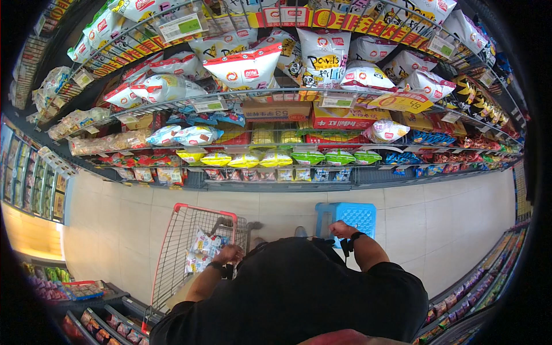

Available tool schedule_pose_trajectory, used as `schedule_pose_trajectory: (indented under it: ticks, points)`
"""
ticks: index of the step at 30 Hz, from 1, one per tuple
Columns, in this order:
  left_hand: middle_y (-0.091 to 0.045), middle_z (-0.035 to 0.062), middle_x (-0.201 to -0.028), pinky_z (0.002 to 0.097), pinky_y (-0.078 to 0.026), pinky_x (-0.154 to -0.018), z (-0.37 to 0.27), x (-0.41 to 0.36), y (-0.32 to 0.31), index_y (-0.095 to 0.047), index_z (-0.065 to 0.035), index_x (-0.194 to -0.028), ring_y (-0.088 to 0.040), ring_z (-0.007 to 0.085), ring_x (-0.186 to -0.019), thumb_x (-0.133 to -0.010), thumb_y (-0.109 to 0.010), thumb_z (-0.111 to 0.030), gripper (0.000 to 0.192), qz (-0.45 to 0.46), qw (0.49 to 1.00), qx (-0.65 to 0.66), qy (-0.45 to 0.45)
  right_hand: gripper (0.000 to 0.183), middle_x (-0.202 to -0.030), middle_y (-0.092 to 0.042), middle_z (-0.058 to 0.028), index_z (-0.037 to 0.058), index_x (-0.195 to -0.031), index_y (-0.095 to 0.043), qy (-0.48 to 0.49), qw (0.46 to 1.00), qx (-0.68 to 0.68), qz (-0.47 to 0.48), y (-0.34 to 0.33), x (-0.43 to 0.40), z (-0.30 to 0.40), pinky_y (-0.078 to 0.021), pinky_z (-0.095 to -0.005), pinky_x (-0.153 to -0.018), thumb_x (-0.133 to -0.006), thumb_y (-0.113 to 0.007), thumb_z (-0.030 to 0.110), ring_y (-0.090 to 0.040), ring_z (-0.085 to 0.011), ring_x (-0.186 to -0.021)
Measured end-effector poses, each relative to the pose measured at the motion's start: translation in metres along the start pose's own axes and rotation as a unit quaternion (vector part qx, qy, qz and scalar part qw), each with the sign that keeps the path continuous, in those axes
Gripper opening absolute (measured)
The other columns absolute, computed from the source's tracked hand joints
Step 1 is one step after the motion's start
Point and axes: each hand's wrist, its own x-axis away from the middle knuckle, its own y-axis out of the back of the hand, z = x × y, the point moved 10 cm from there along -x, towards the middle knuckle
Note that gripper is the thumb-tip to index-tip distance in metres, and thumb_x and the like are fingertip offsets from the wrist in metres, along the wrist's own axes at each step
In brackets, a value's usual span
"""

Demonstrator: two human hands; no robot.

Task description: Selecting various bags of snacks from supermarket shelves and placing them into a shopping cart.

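Note:
My left hand is low beside my body, at the near right side of a wire shopping cart with red trim. Whether its fingers touch the cart's rim is unclear. Inside the cart lie white printed snack bags, just left of that hand. My right hand is curled into a loose fist in front of a blue plastic step stool, and nothing shows in it. Both wrists wear dark bands; a strap dangles from the right one. In front, a large white chip bag leans forward on the wire shelf.
Wire shelving full of puffed snack bags spans the aisle ahead, with price tags along its edges. Red drink cartons sit lower down. Tiled floor runs below. More snack racks stand behind at right, and a display case at left.

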Motion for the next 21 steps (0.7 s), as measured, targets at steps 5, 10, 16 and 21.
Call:
schedule_pose_trajectory:
  ticks: [5, 10, 16, 21]
  points:
    - [-0.067, 0.0122, -0.085, 0.032, -0.054, -0.06, 0.012, -0.005, -0.002, -0.062, -0.0026, -0.1, -0.066, 0.0214, -0.071, -0.091, -0.045, -0.032, 0.035, -0.031, 0.997, 0.052, 0.038, 0.025, -0.055, -0.047, -0.0029, 0.0047, -0.062, -0.054, 0.074, 0.967, 0.19, -0.152, 0.058, 0.0, 0.023, -0.0357, -0.033, -0.039, -0.076, -0.063, 0.023, -0.043, -0.0157, -0.043]
    - [-0.067, 0.0122, -0.078, 0.0306, -0.051, -0.051, 0.018, -0.008, -0.001, -0.063, -0.0003, -0.094, -0.064, 0.0205, -0.062, -0.09, -0.048, -0.026, 0.03, -0.099, 0.991, 0.068, 0.057, 0.017, -0.056, -0.053, -0.0035, 0.0051, -0.069, -0.057, 0.214, 0.929, 0.164, -0.254, 0.138, 0.003, 0.079, -0.042, -0.0303, -0.041, -0.075, -0.069, 0.017, -0.051, -0.0138, -0.047]
    - [-0.066, 0.012, -0.072, 0.0288, -0.045, -0.043, 0.022, -0.022, 0.002, -0.061, 0.0039, -0.089, -0.062, 0.019, -0.053, -0.088, -0.05, -0.019, 0.025, -0.163, 0.98, 0.112, 0.026, 0.008, -0.068, -0.059, -0.0009, 0.0065, -0.082, -0.056, 0.487, 0.761, 0.129, -0.409, 0.243, 0.114, 0.197, -0.0437, -0.0237, -0.052, -0.082, -0.064, 0.005, -0.054, -0.0094, -0.058]
    - [-0.068, 0.0104, -0.083, 0.0287, -0.048, -0.051, 0.04, -0.026, -0.021, -0.064, 0.0005, -0.092, -0.065, 0.0178, -0.067, -0.087, -0.054, -0.022, 0.025, -0.196, 0.973, 0.12, 0.026, 0.032, -0.089, -0.059, -0.0095, 0.0011, -0.108, -0.053, 0.527, 0.615, 0.137, -0.57, 0.257, 0.248, 0.287, -0.0471, -0.031, -0.072, -0.081, -0.068, 0.01, -0.056, -0.018, -0.077]
